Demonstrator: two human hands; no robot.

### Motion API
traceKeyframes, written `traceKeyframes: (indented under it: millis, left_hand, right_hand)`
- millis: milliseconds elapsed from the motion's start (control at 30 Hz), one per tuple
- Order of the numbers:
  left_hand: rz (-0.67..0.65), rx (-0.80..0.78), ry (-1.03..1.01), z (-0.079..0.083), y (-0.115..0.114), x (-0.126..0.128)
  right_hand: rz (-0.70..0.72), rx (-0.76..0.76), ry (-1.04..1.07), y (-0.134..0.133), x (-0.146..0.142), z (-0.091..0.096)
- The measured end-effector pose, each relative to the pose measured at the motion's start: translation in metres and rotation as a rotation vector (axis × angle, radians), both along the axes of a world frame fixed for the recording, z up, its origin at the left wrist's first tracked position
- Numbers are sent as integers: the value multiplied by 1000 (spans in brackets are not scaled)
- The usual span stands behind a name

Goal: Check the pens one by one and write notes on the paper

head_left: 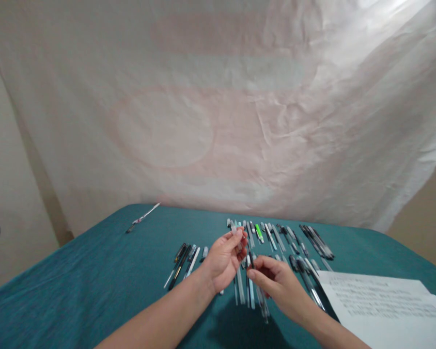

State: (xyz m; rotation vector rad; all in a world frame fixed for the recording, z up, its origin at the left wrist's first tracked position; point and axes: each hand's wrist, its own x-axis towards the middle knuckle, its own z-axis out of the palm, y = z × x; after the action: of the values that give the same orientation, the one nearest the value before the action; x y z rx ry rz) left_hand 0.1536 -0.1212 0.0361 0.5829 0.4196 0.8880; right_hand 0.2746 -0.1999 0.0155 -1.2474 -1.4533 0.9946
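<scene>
My left hand is raised over a teal table, its fingers pinched on the top of a thin pen. My right hand pinches the same pen lower down with thumb and fingers. Below both hands lies a spread of pens in rough rows, mostly black, grey and clear, with one bright green pen among them. A small group of pens lies to the left of my left hand.
A white printed sheet of paper lies at the table's right front. A single pen lies alone near the far left edge. A creased white cloth hangs behind the table.
</scene>
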Motion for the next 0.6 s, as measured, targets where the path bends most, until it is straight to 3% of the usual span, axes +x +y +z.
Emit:
traceKeyframes:
  millis: [600]
  left_hand:
    - [-19, 60, 31, -2, -3, 0]
  right_hand:
    - [13, -3, 19, -1, 1, 0]
